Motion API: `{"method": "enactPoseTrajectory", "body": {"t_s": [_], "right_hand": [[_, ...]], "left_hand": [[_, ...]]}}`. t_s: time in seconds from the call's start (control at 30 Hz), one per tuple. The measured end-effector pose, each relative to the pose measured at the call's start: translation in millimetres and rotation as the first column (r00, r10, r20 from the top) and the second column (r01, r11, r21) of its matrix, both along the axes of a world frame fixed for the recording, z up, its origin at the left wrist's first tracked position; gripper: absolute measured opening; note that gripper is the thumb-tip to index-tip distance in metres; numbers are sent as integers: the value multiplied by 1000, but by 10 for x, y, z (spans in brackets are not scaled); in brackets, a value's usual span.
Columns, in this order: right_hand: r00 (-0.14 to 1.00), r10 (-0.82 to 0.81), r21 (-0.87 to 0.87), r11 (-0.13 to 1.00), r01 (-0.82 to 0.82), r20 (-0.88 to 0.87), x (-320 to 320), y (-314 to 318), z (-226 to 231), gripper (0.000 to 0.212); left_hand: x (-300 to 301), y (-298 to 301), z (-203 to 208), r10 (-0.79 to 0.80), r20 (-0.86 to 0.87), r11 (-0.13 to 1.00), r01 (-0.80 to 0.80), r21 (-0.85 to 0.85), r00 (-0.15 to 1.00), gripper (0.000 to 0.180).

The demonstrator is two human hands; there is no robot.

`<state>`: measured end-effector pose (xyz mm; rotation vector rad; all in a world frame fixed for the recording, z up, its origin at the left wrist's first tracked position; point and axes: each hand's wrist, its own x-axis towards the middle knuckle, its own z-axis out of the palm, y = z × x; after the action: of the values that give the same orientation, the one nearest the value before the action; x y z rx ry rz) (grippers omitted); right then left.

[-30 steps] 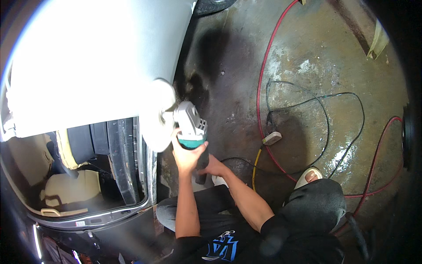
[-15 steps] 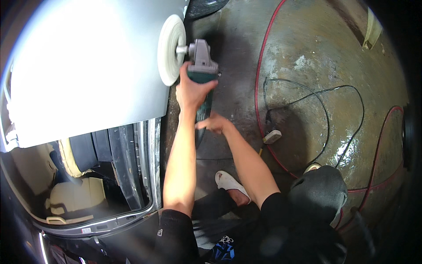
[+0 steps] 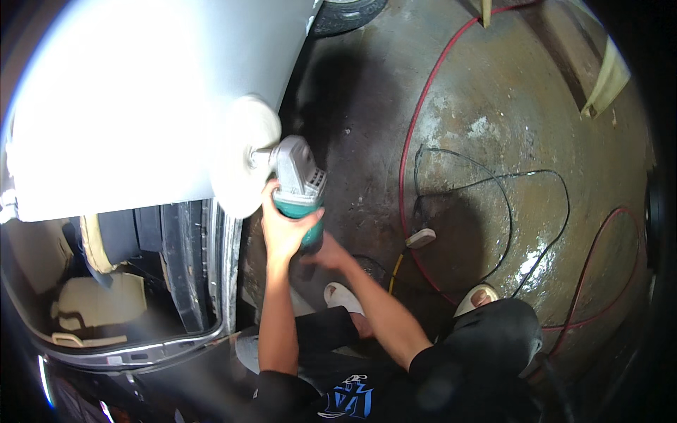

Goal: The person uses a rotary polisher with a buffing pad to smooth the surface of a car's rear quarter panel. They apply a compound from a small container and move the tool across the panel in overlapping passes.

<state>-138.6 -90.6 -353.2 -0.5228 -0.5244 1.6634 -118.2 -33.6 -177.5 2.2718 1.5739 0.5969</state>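
Both my hands hold a polisher (image 3: 297, 169) with a grey head and a green body. My left hand (image 3: 285, 229) is wrapped round the body just behind the head, thumb across the top. Behind it, my right hand (image 3: 328, 254) grips the rear of the tool; its fingers are partly hidden and smeared. The round white pad (image 3: 247, 151) at the tool's front is tilted on edge, facing the silver car panel (image 3: 134, 134) near its right edge and lower corner. Whether the whole pad touches cannot be made out in the glare.
Below the panel lies a car opening (image 3: 109, 303) with beige and dark interior parts. On the wet floor run a red hose (image 3: 407, 151) and a looped black cable (image 3: 509, 211). A small pale block (image 3: 421, 238) lies beside the hose. A tyre (image 3: 349, 15) stands at the far end.
The polisher has come toward me and a little left, from farther along the panel's edge to its near corner. Both hands moved with it, keeping their grip. The view has shifted slightly.
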Motion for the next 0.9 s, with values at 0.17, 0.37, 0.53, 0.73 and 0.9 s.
{"method": "enactPoseTrajectory", "body": {"t_s": [0.17,0.37,0.53,0.73,0.9], "right_hand": [[996,22,-39,999,-19,90,-592,-518,28,84],[989,58,-34,998,-53,139,-230,-301,-147,85],[945,-42,-147,985,94,324,1195,428,-38,75],[898,-104,-283,928,242,427,2591,391,727,55],[825,-413,-111,867,486,385,2693,-335,549,61]], "left_hand": [[-779,-511,-61,147,265,980,-104,-171,953,96],[-457,-310,-172,149,239,985,-124,-116,960,95],[690,650,-240,-41,231,994,62,-84,972,102],[2052,928,88,-224,407,967,253,-18,886,96],[2221,5,425,-340,558,857,494,-149,757,89]]}}
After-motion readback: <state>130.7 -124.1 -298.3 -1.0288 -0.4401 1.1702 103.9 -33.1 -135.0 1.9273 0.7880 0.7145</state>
